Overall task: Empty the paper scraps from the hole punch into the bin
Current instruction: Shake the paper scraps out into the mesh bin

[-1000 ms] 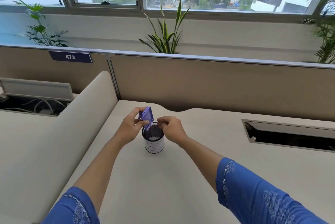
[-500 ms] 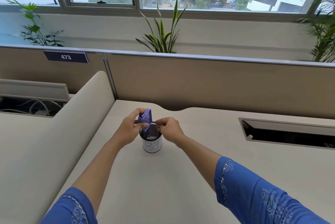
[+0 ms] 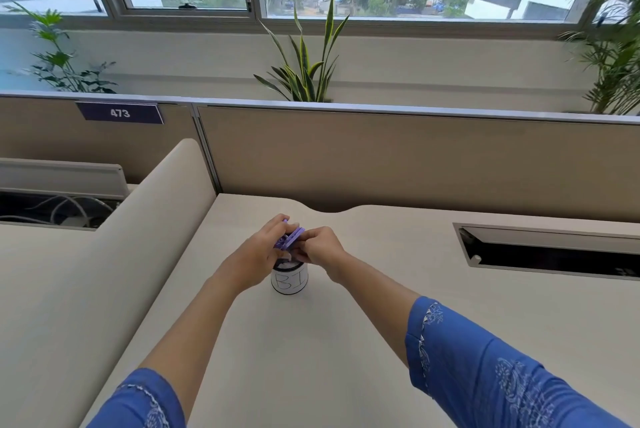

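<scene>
While both hands meet directly over the small white bin [image 3: 290, 284], the purple hole punch [image 3: 291, 238] sits tilted between them, just above the bin's rim. The left hand [image 3: 258, 256] grips the punch with curled fingers, and the right hand [image 3: 320, 247] pinches its right end. The bin stands on the desk [image 3: 311, 358], near the side divider [image 3: 138, 237] and well apart from the back partition [image 3: 381, 157] and the cable slot [image 3: 554, 254]. Something white shows at the bin's mouth.

Purple hole punch [image 3: 290, 240], white bin [image 3: 289, 280], beige desk [image 3: 346, 341], blue patterned sleeves [image 3: 485, 375]
</scene>
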Motion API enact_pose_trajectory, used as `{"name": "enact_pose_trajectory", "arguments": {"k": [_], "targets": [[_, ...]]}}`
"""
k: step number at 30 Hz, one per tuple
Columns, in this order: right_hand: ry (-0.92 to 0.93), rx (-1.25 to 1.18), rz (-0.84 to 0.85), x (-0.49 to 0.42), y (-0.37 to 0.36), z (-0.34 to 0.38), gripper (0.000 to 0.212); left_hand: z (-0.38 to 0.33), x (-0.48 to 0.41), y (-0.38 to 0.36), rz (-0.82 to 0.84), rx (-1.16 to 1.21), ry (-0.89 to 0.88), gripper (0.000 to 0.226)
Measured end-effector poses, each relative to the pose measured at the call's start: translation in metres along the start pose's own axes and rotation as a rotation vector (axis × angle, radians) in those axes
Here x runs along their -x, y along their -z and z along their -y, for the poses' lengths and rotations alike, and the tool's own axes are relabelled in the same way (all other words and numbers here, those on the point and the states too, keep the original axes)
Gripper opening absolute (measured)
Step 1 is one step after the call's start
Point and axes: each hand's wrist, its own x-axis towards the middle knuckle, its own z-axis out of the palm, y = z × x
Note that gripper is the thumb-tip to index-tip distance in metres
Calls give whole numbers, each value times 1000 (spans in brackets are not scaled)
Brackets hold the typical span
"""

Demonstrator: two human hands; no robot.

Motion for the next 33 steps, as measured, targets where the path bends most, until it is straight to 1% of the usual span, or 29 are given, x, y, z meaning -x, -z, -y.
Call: {"name": "enact_pose_trajectory", "arguments": {"k": [5,9,12,14,19,21,25,28,31,33], "targets": [[-41,-111,42,4,3,2,38,1,-1,1,15,-80,8,49],[-113,-245,77,7,5,8,28,1,-2,0,44,-84,-16,46],[-169,-413,117,11,8,11,27,-2,-3,1,17,-49,-46,38],[-178,-462,112,11,8,11,28,-4,-4,3,-13,-50,-45,38],[-207,-391,72,17,4,17,26,-5,-4,3,38,-32,-69,46],[-208,-398,74,21,4,20,28,-5,-3,4,21,-40,-59,45],[-221,-425,61,25,5,22,29,-10,0,4,10,-56,-108,43],[-243,-427,49,27,5,23,28,-13,2,5,-48,-59,-85,42],[-232,-447,56,30,7,26,26,-14,2,6,-11,-83,-114,43],[-240,-436,64,33,6,28,28,-14,2,5,-19,-70,-93,43]]}}
